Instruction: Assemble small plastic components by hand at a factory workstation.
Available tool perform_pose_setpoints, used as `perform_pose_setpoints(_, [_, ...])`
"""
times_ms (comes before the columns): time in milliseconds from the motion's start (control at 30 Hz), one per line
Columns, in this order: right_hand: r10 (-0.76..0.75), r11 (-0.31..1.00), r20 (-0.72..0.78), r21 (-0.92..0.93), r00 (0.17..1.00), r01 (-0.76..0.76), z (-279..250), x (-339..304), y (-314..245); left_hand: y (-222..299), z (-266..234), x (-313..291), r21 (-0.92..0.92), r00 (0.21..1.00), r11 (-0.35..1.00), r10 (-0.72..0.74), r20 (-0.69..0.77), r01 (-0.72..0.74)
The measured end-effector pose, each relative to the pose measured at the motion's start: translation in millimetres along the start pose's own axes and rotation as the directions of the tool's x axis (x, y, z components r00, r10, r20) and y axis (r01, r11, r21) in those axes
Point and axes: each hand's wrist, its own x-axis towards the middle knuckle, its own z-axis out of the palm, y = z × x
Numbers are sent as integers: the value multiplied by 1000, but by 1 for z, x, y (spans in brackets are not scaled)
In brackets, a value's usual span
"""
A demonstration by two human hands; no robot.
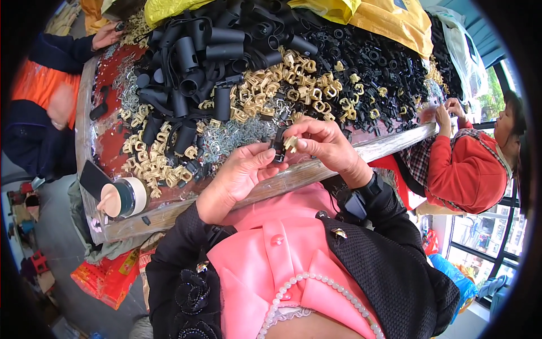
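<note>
My left hand (244,168) pinches a small black plastic part (279,148) upright between thumb and fingers, above the table's near edge. Close against it, my right hand (326,146) grips a cream plastic clip (291,143) between thumb and forefinger. The clip seems to touch the black part or lie just beside it; I cannot tell if they are joined. Just beyond my hands lie a heap of small silvery metal pieces (234,138) and a pile of similar cream clips (254,90).
Black tubes (186,53) are heaped at the far left, small black parts (384,73) at the far right. A round jar (133,195) stands at the wooden table edge (169,219). One co-worker in red (468,169) sits at right; another person's sleeve (59,53) shows at left.
</note>
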Motion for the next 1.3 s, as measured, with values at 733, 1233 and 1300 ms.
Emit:
perform_pose_setpoints(733, [-77,838,-173,-545,982,-31,-5,-18,8,4,7,-3,144,995,988,-48,-84,60])
perform_pose_setpoints(1233, [-292,163,-30,-986,956,19,-46,-18,42,-4,-6,2,116,994,992,-29,-107,41])
perform_pose_setpoints(1300, [-340,274,-42,-960,939,57,-49,-17,39,-4,-6,2,111,993,993,-25,-111,37])
